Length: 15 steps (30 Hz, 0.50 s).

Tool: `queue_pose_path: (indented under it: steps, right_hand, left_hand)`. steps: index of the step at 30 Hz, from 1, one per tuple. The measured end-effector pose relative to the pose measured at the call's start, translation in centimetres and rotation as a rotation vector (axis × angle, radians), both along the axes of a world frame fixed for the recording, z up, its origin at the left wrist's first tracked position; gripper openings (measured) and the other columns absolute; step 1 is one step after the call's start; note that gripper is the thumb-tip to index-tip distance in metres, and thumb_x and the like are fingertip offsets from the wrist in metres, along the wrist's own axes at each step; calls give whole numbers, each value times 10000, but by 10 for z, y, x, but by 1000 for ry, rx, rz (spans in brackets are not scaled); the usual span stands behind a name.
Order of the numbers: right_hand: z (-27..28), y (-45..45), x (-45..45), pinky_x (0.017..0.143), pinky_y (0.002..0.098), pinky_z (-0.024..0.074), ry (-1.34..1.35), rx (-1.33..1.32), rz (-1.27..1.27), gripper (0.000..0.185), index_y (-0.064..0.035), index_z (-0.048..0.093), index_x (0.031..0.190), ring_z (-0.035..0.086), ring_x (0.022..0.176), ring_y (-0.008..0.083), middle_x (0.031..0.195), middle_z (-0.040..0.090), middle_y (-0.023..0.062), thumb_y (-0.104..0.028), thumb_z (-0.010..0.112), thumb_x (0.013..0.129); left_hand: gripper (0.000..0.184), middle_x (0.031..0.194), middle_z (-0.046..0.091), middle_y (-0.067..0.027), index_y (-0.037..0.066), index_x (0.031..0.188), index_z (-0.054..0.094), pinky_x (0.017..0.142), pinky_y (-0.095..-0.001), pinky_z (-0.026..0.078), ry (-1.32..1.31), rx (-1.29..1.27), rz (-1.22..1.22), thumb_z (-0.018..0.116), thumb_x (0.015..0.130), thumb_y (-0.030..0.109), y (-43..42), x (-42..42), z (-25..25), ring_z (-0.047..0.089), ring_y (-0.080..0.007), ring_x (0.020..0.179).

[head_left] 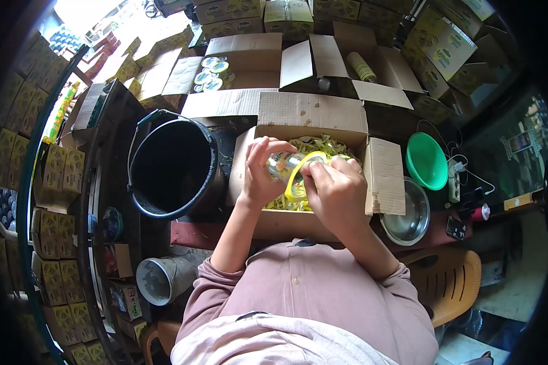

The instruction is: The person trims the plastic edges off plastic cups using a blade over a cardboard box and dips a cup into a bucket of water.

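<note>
My left hand (260, 173) is wrapped round a clear plastic jar (282, 164) with a coloured print, tilted on its side. At the jar's right end is a yellow ring-shaped rim (296, 185). The fingers of my right hand (336, 185) are pinched together at this rim, hiding part of it. Whether the rim is joined to the jar I cannot tell. Both hands are above an open cardboard box (313, 112) that holds yellow-green strips (327, 145).
A black bucket (208, 176) stands left of the box. To the right are a green bowl (429, 161), a steel bowl (415, 224) and a power strip (454, 188). Behind, one open carton (249, 44) holds several round-lidded tubs (212, 73); another holds stacked rings (361, 67).
</note>
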State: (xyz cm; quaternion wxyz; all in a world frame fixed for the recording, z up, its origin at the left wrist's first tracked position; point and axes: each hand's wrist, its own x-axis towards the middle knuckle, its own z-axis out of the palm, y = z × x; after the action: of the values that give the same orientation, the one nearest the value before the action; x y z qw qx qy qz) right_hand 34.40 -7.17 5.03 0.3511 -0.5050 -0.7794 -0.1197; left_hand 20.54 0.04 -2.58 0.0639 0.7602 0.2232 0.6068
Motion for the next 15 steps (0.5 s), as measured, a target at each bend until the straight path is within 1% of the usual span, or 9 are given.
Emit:
queue_pose_path:
  steps: [1,3,5,6,11,14,15]
  right_hand:
    - [0,1,0,592,327,389,-7,1,7,120,-76,566,676,512,582,186,559,533,36,-76,672,620]
    - [-2,3,-2,599,330,397,-22,27,40,117,-44,564,664,528,606,196,581,552,54,-86,667,626]
    - [0,2,-1,648,318,405,-83,-39,27,110,-49,586,717,554,670,188,626,580,62,-107,633,637]
    - [1,1,0,673,313,410,-113,-72,20,123,-52,597,744,567,702,184,648,594,65,-118,616,642]
    - [7,2,3,705,298,405,-144,-64,113,108,-52,597,748,570,727,165,682,601,52,-106,597,654]
    - [17,0,10,707,286,399,-191,-54,160,98,-56,597,745,563,720,150,683,594,40,-100,590,658]
    - [20,-1,14,705,282,397,-212,-51,174,96,-56,597,744,559,715,145,682,591,35,-100,588,659]
  left_hand:
    - [819,906,615,-72,96,1254,221,811,-390,376,-23,-4,-16,704,598,10,0,3,-1,566,-250,823]
    - [812,912,615,-70,96,1253,223,806,-389,380,-19,24,-4,707,605,27,1,3,-3,567,-247,829]
    - [804,920,616,-71,95,1255,223,802,-386,383,-16,50,-3,705,614,37,3,3,-5,570,-244,836]
    - [811,922,616,-73,96,1255,221,800,-386,384,-12,52,-2,710,610,38,3,2,-4,570,-246,836]
    - [852,929,615,-87,96,1263,209,791,-384,390,-21,24,4,743,601,55,5,-1,-8,572,-252,832]
    - [938,983,549,-146,85,1315,118,816,-370,419,27,5,-20,754,626,65,5,-8,-11,537,-235,884]
    - [953,976,547,-146,85,1319,116,827,-368,415,8,-7,-25,762,619,72,6,-9,-10,529,-236,902]
